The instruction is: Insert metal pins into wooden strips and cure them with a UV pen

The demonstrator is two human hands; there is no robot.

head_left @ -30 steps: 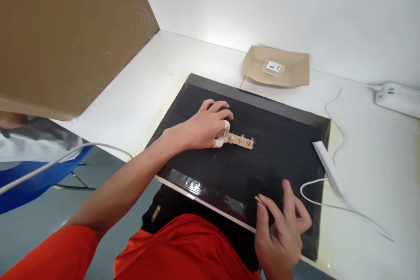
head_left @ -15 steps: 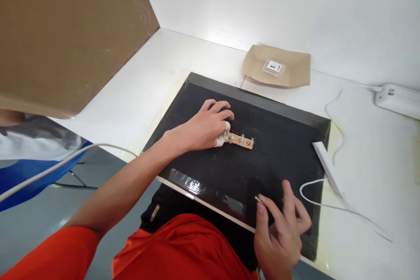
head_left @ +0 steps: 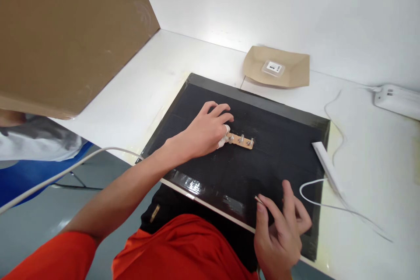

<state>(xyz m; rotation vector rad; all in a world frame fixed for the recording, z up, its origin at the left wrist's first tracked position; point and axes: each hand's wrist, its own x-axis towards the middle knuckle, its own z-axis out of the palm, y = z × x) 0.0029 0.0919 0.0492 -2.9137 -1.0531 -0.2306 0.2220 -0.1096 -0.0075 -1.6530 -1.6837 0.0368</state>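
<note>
A narrow wooden strip (head_left: pixel 246 145) with several small clear pegs standing on it lies on the black mat (head_left: pixel 275 127). My left hand (head_left: pixel 205 133) is closed at the strip's left end, its thumb and index finger wearing white coverings. The other fingers of that hand stay raised and bent. Its fingertips partly hide the strip's end. Near the mat's front edge, my right hand (head_left: pixel 278 236) pinches a small thin metallic piece (head_left: pixel 257 200) between thumb and index finger. Most of that piece is covered, so its kind is unclear.
Behind the mat sits a brown paper tray (head_left: pixel 295 68) holding a clear labelled box (head_left: pixel 273 68). To the right are a white bar (head_left: pixel 324 162) with a cable and a white power strip (head_left: pixel 398 99). A brown panel (head_left: pixel 72 30) stands left, near another person's sleeve (head_left: pixel 39 138).
My left wrist and forearm have shifted slightly lower, with the fingertips still at the strip's end. My right hand and its metallic piece look unmoved.
</note>
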